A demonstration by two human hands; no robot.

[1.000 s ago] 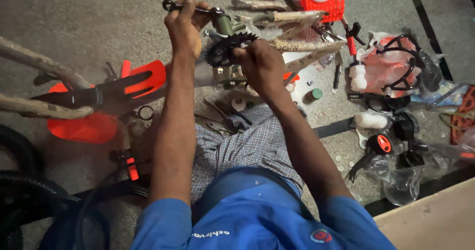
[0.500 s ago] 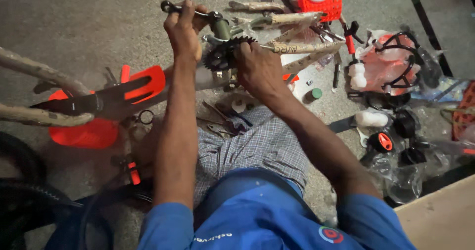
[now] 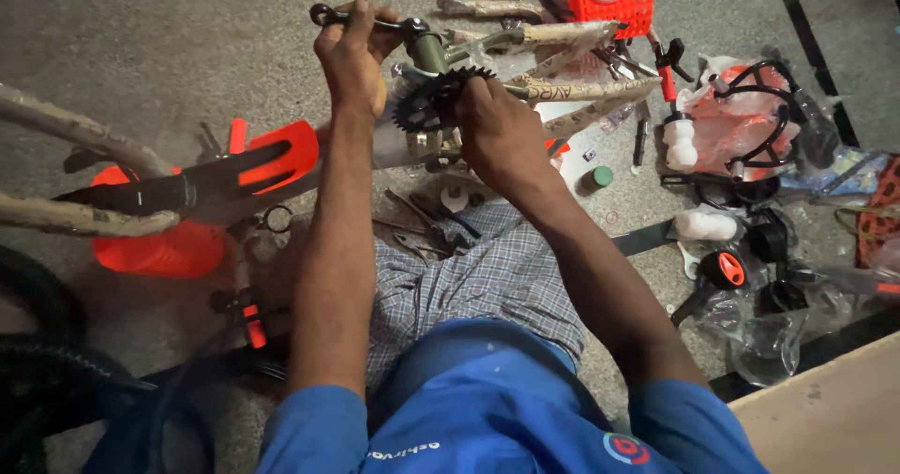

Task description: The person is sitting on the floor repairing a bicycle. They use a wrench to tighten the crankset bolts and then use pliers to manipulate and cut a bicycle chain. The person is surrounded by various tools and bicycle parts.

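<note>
The left hand (image 3: 352,52) is clenched around a black wrench (image 3: 361,19) above the bicycle frame (image 3: 562,61) lying on the floor. The right hand (image 3: 497,132) has its fingers closed on the black chainring (image 3: 431,94) beside the frame.

Bicycle workshop floor: frame (image 3: 562,90), scattered parts (image 3: 741,268)

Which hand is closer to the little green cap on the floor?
Right. The right hand grips the black sprocket just left of the green cap; the left hand holds a wrench, farther away.
</note>
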